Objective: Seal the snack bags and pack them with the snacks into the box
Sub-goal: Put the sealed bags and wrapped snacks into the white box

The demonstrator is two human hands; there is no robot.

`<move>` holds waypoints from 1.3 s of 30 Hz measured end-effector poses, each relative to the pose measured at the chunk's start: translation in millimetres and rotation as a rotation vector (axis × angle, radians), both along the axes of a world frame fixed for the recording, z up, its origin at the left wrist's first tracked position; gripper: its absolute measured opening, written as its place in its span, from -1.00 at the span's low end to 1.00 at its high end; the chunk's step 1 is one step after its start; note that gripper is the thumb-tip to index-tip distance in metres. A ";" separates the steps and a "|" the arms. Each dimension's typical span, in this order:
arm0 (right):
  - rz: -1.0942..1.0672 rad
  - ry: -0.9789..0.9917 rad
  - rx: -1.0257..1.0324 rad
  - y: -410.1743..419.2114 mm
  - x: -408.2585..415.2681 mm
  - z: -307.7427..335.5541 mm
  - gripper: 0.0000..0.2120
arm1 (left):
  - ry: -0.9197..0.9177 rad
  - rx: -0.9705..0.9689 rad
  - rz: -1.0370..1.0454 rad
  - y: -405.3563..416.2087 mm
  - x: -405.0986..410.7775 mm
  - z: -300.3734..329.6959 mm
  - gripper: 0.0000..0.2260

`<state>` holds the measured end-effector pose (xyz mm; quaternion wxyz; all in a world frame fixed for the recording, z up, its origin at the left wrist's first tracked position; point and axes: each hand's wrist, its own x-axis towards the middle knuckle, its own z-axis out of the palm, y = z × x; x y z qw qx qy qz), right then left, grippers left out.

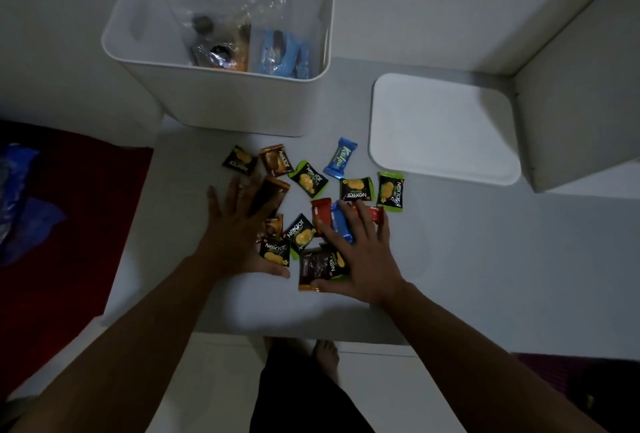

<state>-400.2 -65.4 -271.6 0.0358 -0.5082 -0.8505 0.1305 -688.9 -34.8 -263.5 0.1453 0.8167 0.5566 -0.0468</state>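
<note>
1. Snacks (308, 204) in small wrappers lie scattered across the middle of the white tabletop (467, 259), and we see black-and-green, brown, blue and red packs among them.
2. We have both hands down on the pile: our left hand (239, 232) lies flat with its fingers (214, 197) spread over a brown pack (273, 190), gripping nothing.
3. Our right hand (360, 252) also lies spread, its fingers (362, 214) resting on a blue pack (341, 223) and a red pack (320, 213), its thumb at the edge of a dark brown pack (317, 268); it clasps none of them.
4. Towards the far edge of the tabletop stands the open white box (221, 100), just behind the scattered packs.
5. Inside the box we can make out a clear snack bag (221, 34) with dark and orange contents beside a bag of light blue packs (284, 52); we cannot tell whether either is sealed.
6. The white lid (443, 128) lies flat at the far right of the tabletop, apart from the box.
7. A single blue pack (341, 157) lies between the box and the lid, and a green-edged pack (390, 192) lies just off the lid's near edge.
8. A dark red cloth (69, 211) lies to the left of the tabletop.
</note>
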 end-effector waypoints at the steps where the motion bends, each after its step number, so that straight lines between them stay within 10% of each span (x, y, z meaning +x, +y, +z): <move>1: 0.006 0.026 0.011 -0.3 -1.9 -2.2 -0.01 | -0.003 0.011 -0.026 -1.6 2.0 -0.5 0.29; 26: -0.064 0.163 0.254 1.9 -3.9 -14.2 -0.51 | -0.253 0.359 -0.115 -33.0 42.4 -18.3 -0.67; 39: -0.064 0.211 0.270 10.3 -8.5 -24.9 -0.65 | -0.295 0.309 0.102 -24.1 70.6 -13.7 -0.65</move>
